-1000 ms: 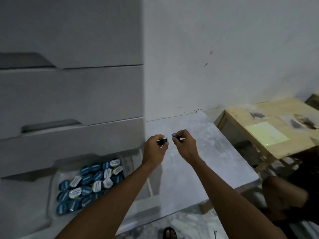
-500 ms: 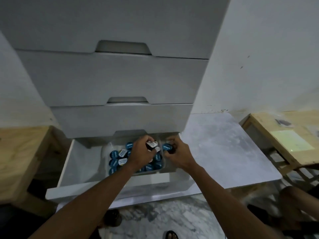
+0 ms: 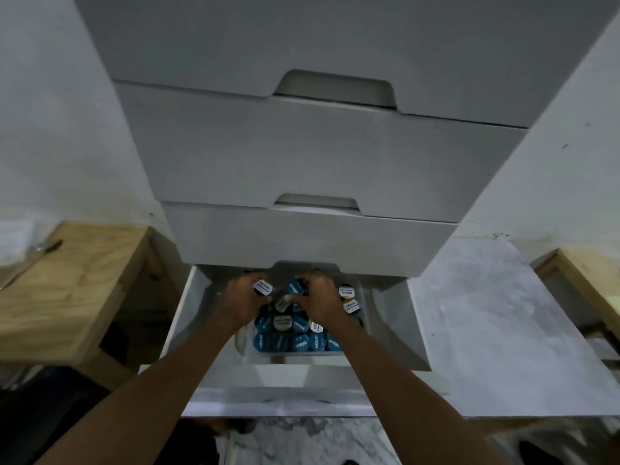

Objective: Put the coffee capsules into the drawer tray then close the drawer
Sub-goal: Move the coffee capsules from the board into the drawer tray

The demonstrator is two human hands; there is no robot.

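The bottom drawer (image 3: 188, 317) of the white cabinet stands pulled out. Inside it a clear tray (image 3: 364, 298) holds several blue and white coffee capsules (image 3: 295, 340). My left hand (image 3: 240, 302) hovers over the tray's back left and grips a white-lidded capsule (image 3: 262, 287). My right hand (image 3: 320, 298) is over the tray's back middle, its fingers curled round a blue-lidded capsule (image 3: 294, 286). Both hands hide part of the tray's contents.
Two shut drawers (image 3: 302, 156) overhang the open one. A grey marble-like low table (image 3: 486, 323) lies to the right, wooden tables at the far left (image 3: 67, 283) and far right (image 3: 590, 273). A metal utensil (image 3: 30, 260) lies on the left one.
A second ago both hands held capsules over the grey table at the right. They have since carried them left over the drawer tray and reached further toward its back; the view now faces the cabinet.
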